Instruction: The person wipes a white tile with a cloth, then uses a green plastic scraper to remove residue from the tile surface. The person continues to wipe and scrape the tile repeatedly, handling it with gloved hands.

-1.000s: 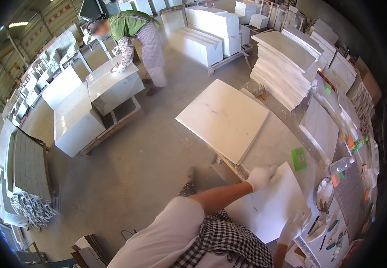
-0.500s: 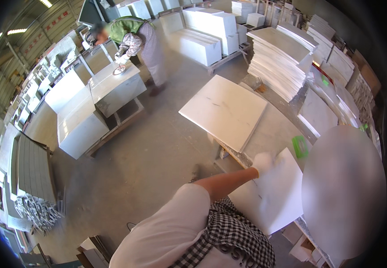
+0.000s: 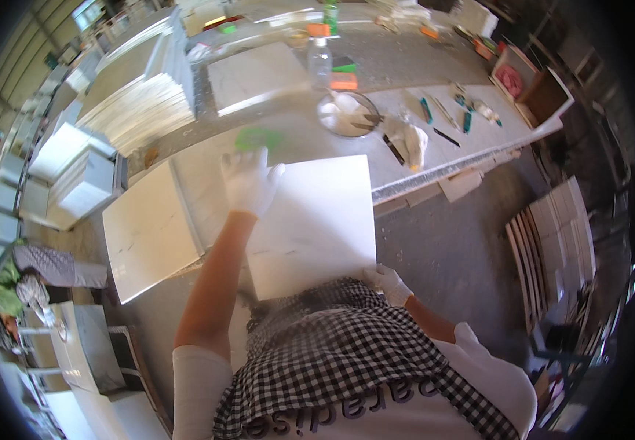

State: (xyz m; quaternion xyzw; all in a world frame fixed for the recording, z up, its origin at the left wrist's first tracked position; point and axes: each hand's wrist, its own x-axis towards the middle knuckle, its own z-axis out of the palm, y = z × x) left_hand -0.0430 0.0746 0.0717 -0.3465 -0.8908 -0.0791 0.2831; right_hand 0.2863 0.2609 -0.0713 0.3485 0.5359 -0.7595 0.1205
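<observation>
A white marble-like slab (image 3: 317,220) lies at the table's near edge, against my checked apron. My left hand (image 3: 250,183), in a white glove, is at its far left corner, thumb over the slab and fingers stretched out; it is open. Just beyond those fingertips is a blurred green object (image 3: 258,138) whose kind I cannot make out. My right hand (image 3: 389,284), also gloved, is closed at the slab's near right corner, and its fingertips are partly hidden by the edge.
Another slab (image 3: 152,227) lies to the left. Farther back on the worktable (image 3: 471,158) are a round pan (image 3: 348,114) of white material, a clear bottle (image 3: 320,64), an orange block (image 3: 344,81) and several small tools. Stacked slabs (image 3: 141,92) stand far left. A co-worker (image 3: 35,282) bends over blocks.
My view has swung right, bringing the tools and pan into sight. The left hand has moved from on top of the slab to its far left corner. My right hand now shows at the near corner.
</observation>
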